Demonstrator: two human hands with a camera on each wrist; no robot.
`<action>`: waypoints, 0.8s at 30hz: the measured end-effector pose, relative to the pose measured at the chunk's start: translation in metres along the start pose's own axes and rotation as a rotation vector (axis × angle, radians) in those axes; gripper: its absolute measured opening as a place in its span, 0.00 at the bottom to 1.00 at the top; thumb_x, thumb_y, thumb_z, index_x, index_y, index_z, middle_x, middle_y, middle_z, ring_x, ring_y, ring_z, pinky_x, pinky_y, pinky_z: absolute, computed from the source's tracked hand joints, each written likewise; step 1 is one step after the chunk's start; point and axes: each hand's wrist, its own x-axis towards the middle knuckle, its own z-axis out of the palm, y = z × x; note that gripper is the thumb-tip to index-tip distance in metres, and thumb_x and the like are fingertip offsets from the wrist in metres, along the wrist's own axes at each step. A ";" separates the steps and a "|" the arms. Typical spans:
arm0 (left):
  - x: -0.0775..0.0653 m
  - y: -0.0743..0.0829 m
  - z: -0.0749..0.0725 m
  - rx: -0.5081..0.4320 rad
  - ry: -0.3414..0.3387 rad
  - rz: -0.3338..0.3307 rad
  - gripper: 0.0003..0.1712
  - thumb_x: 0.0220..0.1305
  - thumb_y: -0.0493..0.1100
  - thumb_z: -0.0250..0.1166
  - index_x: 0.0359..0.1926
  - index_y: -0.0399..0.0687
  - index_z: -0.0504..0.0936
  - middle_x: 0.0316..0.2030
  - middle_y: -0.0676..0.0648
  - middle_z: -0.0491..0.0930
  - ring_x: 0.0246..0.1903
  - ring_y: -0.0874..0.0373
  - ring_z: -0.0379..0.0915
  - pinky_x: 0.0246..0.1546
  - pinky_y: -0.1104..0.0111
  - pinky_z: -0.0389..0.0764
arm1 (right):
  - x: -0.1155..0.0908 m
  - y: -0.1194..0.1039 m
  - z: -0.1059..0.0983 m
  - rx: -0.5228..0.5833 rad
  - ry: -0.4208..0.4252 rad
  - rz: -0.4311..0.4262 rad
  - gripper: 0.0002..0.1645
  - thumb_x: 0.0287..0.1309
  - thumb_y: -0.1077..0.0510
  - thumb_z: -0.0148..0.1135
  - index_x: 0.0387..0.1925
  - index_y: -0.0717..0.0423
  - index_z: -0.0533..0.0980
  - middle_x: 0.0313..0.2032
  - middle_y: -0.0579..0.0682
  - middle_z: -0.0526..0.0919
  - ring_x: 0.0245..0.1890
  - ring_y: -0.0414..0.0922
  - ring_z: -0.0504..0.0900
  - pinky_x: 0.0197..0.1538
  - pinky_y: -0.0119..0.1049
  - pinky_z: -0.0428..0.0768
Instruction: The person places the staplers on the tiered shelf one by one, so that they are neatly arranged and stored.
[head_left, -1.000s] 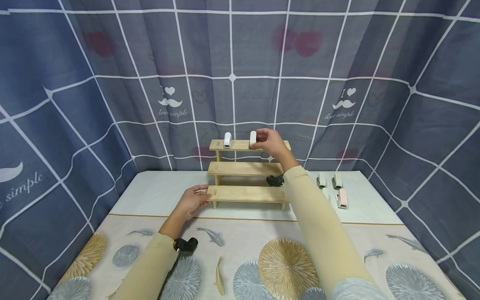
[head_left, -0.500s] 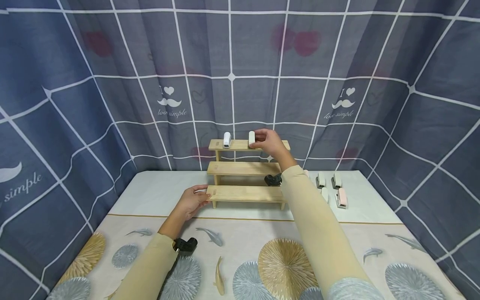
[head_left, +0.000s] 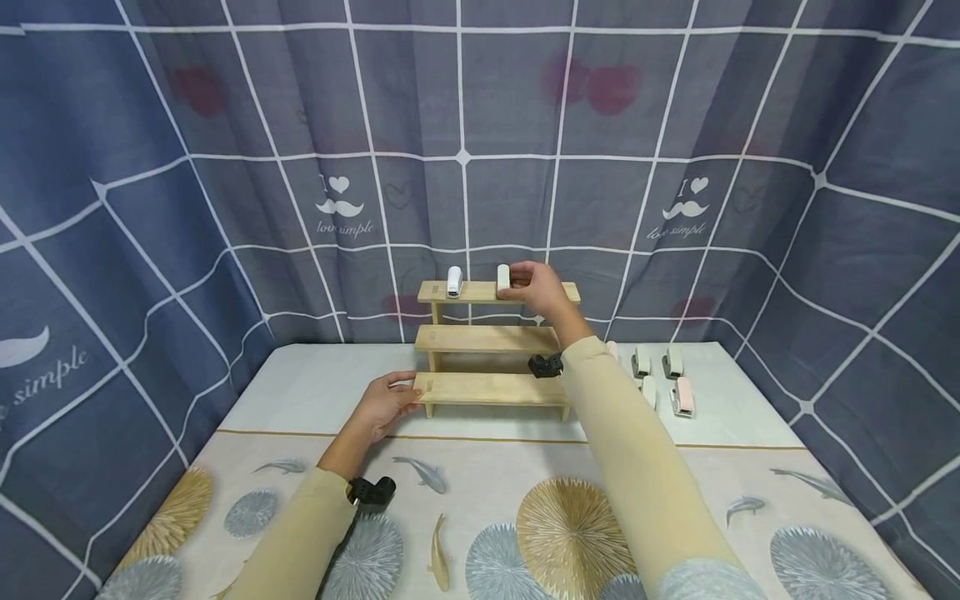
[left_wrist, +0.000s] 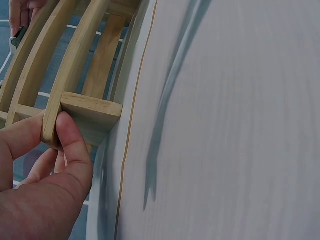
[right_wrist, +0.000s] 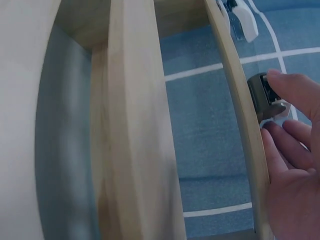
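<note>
A three-tier wooden stand (head_left: 487, 337) rises on the table. My right hand (head_left: 542, 292) pinches a small white stapler (head_left: 503, 279) upon the top tier, toward its middle. In the right wrist view the grey front of that stapler (right_wrist: 258, 95) faces me, with fingers around its far side. To its left another white stapler (head_left: 454, 282) sits on the same tier, apart from it. My left hand (head_left: 384, 405) grips the left end of the bottom tier. The left wrist view shows thumb and fingers pinching that board's end (left_wrist: 55, 125).
Several more staplers stand on the table to the right: a pink one (head_left: 683, 397), white ones (head_left: 672, 362) and a pinkish one partly behind my right sleeve (head_left: 600, 392). A gridded curtain (head_left: 420, 200) hangs close behind the stand. A patterned cloth (head_left: 465, 500) covers the table's front.
Both hands keep their holds, the right on the stapler and the left on the stand. Only the head view shifts very slightly.
</note>
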 end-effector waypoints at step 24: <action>-0.001 -0.001 0.000 -0.014 -0.005 0.011 0.30 0.69 0.27 0.62 0.70 0.29 0.66 0.39 0.45 0.80 0.33 0.61 0.82 0.39 0.72 0.88 | -0.060 0.016 0.004 0.225 0.159 -0.100 0.31 0.58 0.63 0.75 0.62 0.67 0.76 0.60 0.65 0.81 0.60 0.60 0.82 0.57 0.31 0.85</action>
